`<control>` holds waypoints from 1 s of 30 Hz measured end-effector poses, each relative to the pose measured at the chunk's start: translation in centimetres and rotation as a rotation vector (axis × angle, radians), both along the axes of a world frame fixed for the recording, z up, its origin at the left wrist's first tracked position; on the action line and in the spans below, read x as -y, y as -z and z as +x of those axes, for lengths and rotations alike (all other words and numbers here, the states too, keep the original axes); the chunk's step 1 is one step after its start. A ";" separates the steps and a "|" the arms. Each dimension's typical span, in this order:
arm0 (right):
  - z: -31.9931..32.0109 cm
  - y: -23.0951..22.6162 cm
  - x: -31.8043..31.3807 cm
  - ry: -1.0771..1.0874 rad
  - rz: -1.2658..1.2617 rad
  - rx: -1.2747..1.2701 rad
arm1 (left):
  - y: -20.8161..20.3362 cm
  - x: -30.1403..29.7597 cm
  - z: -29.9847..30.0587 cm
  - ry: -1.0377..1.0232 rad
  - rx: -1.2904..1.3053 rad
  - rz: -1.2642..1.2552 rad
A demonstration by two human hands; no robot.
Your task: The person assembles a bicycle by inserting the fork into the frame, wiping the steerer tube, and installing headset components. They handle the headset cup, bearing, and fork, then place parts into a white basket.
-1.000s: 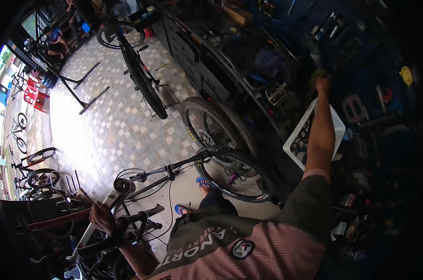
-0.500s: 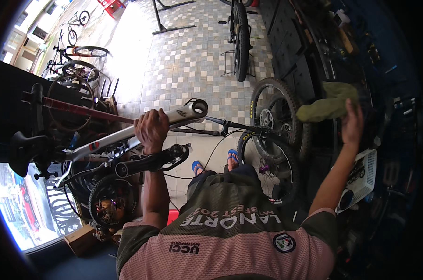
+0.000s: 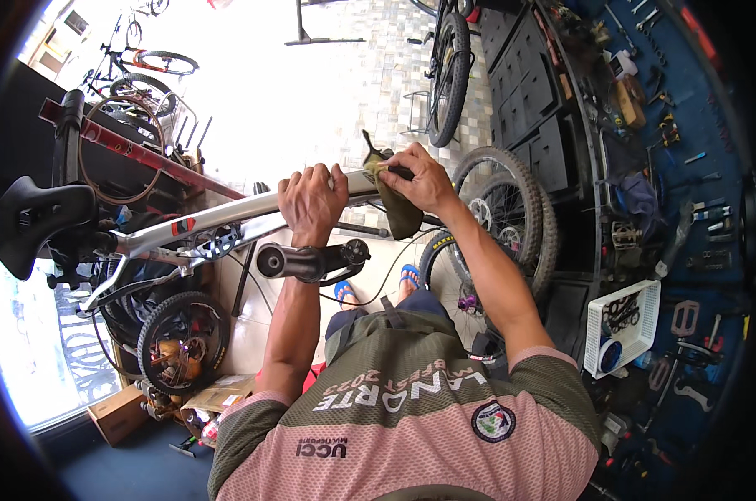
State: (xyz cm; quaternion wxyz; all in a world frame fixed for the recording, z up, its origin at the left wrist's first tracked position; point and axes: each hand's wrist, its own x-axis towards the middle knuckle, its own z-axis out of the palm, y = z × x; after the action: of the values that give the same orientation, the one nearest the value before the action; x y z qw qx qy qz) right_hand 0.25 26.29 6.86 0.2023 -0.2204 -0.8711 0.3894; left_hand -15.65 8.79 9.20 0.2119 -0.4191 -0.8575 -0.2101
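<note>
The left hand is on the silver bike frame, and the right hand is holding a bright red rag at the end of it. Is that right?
Not quite: the rag is olive green, not bright red, as the head view shows. The right hand does hold it at the silver bike frame's end, with the left hand on the frame.

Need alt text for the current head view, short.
A person's left hand grips a silver bike frame while the right hand holds a green cloth against its front end. A black saddle is at left; at right are bike wheels, dark drawers, a white basket and assorted tools.
</note>
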 end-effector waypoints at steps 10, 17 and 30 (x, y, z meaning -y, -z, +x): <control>-4.3 3.0 -3.0 0.569 0.153 0.141 | 0.1 0.5 -0.3 0.024 0.009 0.024; 6.7 5.3 -13.8 0.578 -0.435 -0.537 | 0.2 0.0 -0.3 0.021 -0.037 0.024; 4.5 -3.1 -2.3 -0.256 1.133 0.092 | 0.4 0.4 -0.3 0.012 -0.022 0.012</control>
State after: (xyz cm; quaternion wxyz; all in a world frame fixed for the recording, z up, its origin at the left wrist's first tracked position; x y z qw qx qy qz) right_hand 4.71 28.56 9.99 0.2019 0.0127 -0.9712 -0.1258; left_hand -15.94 8.40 8.81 0.2225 -0.4250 -0.8514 -0.2119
